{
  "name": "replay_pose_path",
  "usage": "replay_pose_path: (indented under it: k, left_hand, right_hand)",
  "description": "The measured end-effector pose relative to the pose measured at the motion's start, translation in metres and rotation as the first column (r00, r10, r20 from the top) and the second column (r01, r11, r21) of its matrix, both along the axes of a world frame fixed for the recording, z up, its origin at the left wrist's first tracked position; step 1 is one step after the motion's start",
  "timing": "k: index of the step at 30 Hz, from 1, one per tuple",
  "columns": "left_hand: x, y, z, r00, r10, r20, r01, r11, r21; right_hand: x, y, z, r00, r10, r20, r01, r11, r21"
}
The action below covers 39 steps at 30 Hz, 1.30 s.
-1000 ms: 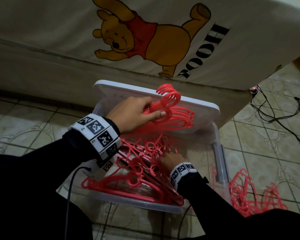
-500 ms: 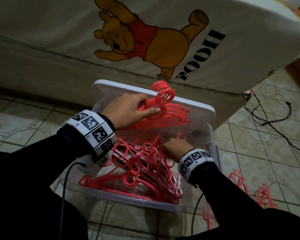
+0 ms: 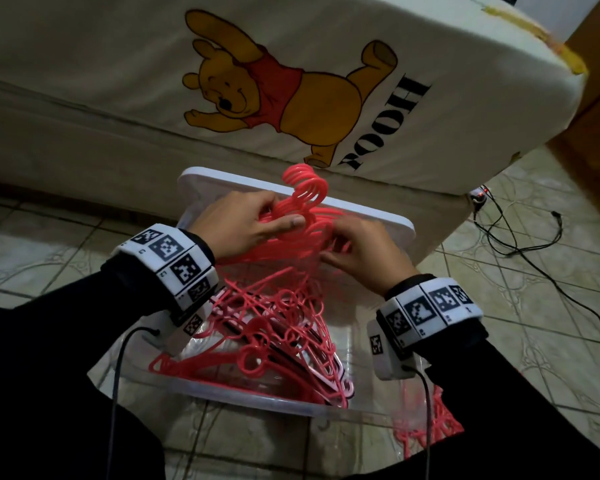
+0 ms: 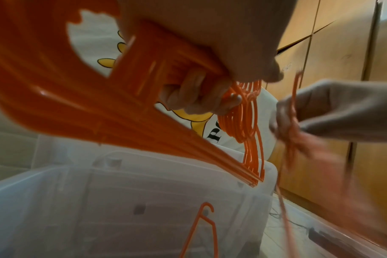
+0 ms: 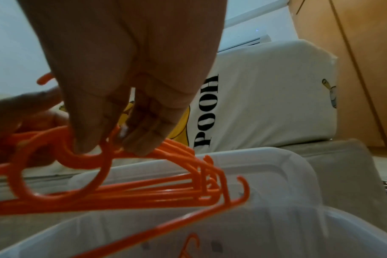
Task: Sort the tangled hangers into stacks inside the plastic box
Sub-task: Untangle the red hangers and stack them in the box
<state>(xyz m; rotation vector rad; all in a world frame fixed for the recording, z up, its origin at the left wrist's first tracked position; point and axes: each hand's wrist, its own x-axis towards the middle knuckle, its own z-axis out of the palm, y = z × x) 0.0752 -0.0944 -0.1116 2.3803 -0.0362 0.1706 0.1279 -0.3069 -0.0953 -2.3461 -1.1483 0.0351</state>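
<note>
Your left hand [image 3: 248, 225] clamps aligned hanger bundle [image 3: 302, 216] by necks — hooks stay matched; right hand [image 3: 359, 252] pinches single hanger [image 5: 95, 157] to add, above plastic box [image 3: 250, 398].

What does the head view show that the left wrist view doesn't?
Only the head view shows the tangled hangers lying in the plastic box, more hangers on the floor to its right, and the cables. Only the left wrist view shows the fingers curled under the bundle's necks. Both show the left hand gripping the aligned bundle while the right hand pinches one hanger beside it.
</note>
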Motion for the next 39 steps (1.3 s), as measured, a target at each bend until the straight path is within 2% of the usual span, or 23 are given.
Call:
replay_pose_path:
  k: [6, 10, 13, 17, 21, 23, 25, 26, 28, 30, 33, 37, 39]
  left_hand:
    - [0.0, 0.0, 0.0, 0.999, 0.013, -0.047, -0.011, 0.999, 0.047]
    - [-0.001, 0.0, 0.0, 0.991, -0.062, -0.12, 0.063, 0.998, 0.006]
    - [-0.002, 0.001, -0.002, 0.991, -0.074, -0.114, 0.077, 0.997, 0.024]
    - [-0.002, 0.0, -0.001, 0.991, -0.083, -0.103, 0.087, 0.996, 0.028]
    - [-0.001, 0.0, 0.002, 0.993, -0.06, -0.098, 0.063, 0.998, 0.026]
    - [-0.001, 0.001, 0.003, 0.996, -0.04, -0.083, 0.042, 0.999, 0.027]
    - [0.0, 0.002, 0.006, 0.997, -0.029, -0.067, 0.031, 0.999, 0.026]
    - [0.0, 0.003, 0.007, 0.998, -0.023, -0.063, 0.024, 0.999, 0.027]
    - [0.0, 0.005, 0.009, 0.998, -0.008, -0.058, 0.01, 0.999, 0.041]
    - [0.001, 0.007, 0.01, 0.998, 0.008, -0.062, -0.004, 0.999, 0.053]
    - [0.0, 0.008, 0.011, 0.997, 0.021, -0.071, -0.017, 0.998, 0.063]
    - [-0.002, 0.008, 0.013, 0.998, 0.016, -0.058, -0.012, 0.998, 0.06]
    - [-0.002, 0.009, 0.013, 0.998, 0.016, -0.055, -0.013, 0.999, 0.051]
  right_hand:
    - [0.0, 0.008, 0.007, 0.991, -0.127, 0.05, 0.12, 0.985, 0.125]
    - [0.002, 0.009, 0.007, 0.978, -0.209, 0.027, 0.199, 0.957, 0.209]
    - [0.001, 0.012, 0.005, 0.978, -0.208, -0.019, 0.205, 0.939, 0.276]
    - [-0.003, 0.016, 0.001, 0.982, -0.189, 0.005, 0.182, 0.952, 0.244]
    - [-0.002, 0.017, -0.005, 0.983, -0.183, 0.003, 0.174, 0.944, 0.281]
    - [0.001, 0.015, -0.012, 0.985, -0.148, 0.087, 0.128, 0.972, 0.198]
    - [0.004, 0.011, -0.022, 0.991, -0.06, 0.118, 0.063, 0.998, -0.023]
    - [0.005, 0.01, -0.029, 0.994, -0.012, 0.109, 0.03, 0.986, -0.165]
    - [0.003, 0.011, -0.048, 0.995, 0.049, 0.082, -0.011, 0.91, -0.414]
    - [-0.002, 0.018, -0.068, 0.997, 0.072, 0.024, -0.046, 0.829, -0.557]
    - [-0.014, 0.035, -0.093, 0.99, 0.122, -0.078, -0.143, 0.751, -0.645]
    - [-0.037, 0.05, -0.121, 0.931, 0.337, -0.137, -0.338, 0.662, -0.669]
    - [-0.045, 0.054, -0.13, 0.905, 0.401, -0.142, -0.38, 0.61, -0.695]
